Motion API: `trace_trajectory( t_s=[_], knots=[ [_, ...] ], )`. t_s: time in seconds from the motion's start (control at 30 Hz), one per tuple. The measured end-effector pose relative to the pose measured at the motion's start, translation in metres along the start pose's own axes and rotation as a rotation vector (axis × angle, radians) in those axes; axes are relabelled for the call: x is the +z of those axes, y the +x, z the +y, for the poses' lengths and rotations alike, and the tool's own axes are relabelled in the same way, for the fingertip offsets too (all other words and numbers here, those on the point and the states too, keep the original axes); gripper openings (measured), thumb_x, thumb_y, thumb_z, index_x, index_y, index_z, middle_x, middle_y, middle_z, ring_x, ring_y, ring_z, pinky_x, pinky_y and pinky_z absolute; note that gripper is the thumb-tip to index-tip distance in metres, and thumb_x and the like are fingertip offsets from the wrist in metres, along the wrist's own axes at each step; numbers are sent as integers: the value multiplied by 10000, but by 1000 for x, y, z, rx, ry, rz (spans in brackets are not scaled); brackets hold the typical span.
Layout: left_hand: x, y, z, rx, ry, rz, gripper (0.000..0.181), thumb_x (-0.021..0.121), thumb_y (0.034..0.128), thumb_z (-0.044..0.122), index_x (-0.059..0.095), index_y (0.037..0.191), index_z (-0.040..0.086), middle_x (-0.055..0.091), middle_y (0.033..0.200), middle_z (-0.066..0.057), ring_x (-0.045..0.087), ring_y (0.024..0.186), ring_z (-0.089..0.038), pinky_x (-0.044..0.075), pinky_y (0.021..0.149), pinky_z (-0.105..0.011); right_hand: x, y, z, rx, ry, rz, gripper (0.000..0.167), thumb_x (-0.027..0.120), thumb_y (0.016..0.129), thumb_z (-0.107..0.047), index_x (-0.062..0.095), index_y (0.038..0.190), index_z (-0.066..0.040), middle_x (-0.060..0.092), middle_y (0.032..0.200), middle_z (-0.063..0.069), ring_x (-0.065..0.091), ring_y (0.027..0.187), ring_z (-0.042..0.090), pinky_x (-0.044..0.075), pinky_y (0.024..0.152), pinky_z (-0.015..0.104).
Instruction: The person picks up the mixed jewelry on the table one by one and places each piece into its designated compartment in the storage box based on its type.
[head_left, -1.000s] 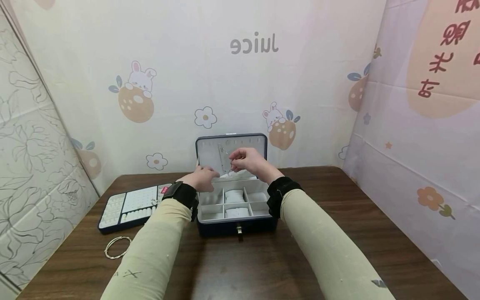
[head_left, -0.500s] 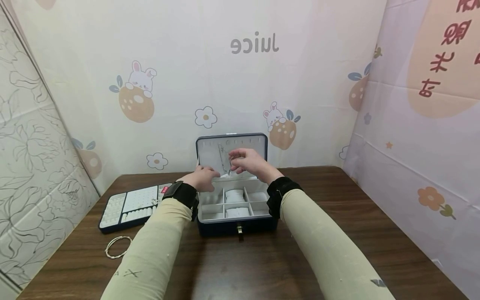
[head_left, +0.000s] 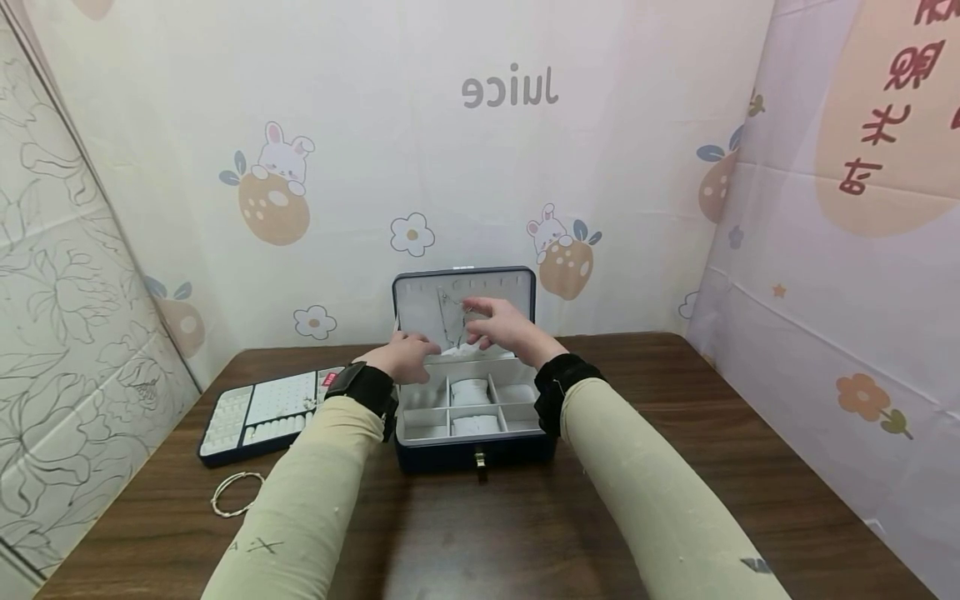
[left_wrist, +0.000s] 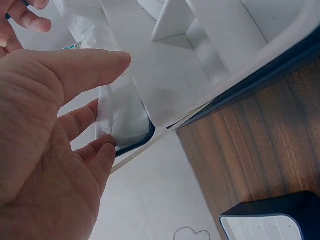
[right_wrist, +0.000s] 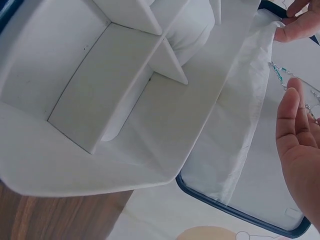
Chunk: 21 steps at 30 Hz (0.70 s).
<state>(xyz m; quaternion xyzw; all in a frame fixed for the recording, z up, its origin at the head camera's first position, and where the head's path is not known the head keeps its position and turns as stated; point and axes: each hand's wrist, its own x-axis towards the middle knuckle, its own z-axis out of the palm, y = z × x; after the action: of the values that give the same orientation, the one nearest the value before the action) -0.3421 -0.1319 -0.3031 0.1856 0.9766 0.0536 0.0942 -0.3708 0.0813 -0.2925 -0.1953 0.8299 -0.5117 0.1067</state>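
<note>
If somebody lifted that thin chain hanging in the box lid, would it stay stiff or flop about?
The chain would probably flop: its small links hang in a loose loop inside the lid. Being so thin, it looks light. It might also tangle easily, since its slender strands hang close together.

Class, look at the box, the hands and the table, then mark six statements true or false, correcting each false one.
1. The lid of the box stands open. True.
2. Only one hand is at the box. False: the left hand and the right hand are both there.
3. White cushions sit in the middle column of compartments. True.
4. A pale loop lies on the table. True.
5. The loop touches the box. False: it lies apart, to the box's left.
6. Nothing shows against the lid's inside. False: a chain with blue-green pieces does.
</note>
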Motion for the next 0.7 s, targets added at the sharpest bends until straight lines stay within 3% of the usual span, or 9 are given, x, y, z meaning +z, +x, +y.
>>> trace_trajectory(
  t_s=[0.37,0.7],
  knots=[
    [0,1,-1,24,33,6,533,613,957,113,536,1484,127,439,1544,-171,358,1396,-417,315,1142,-552,-1,0,0,-26,-9,11,584,528,1045,-149,345,1599,-168,406,1597,104,629,1137,419,434,1068,511],
    [-1,-3,0,-7,9,-16,524,607,974,119,537,1492,153,420,1565,-141,326,1426,-401,328,1141,-571,-2,-1,1,-30,-19,6,591,519,1048,-156,334,1607,-215,410,1597,106,647,1143,414,379,1116,571]
  ],
)
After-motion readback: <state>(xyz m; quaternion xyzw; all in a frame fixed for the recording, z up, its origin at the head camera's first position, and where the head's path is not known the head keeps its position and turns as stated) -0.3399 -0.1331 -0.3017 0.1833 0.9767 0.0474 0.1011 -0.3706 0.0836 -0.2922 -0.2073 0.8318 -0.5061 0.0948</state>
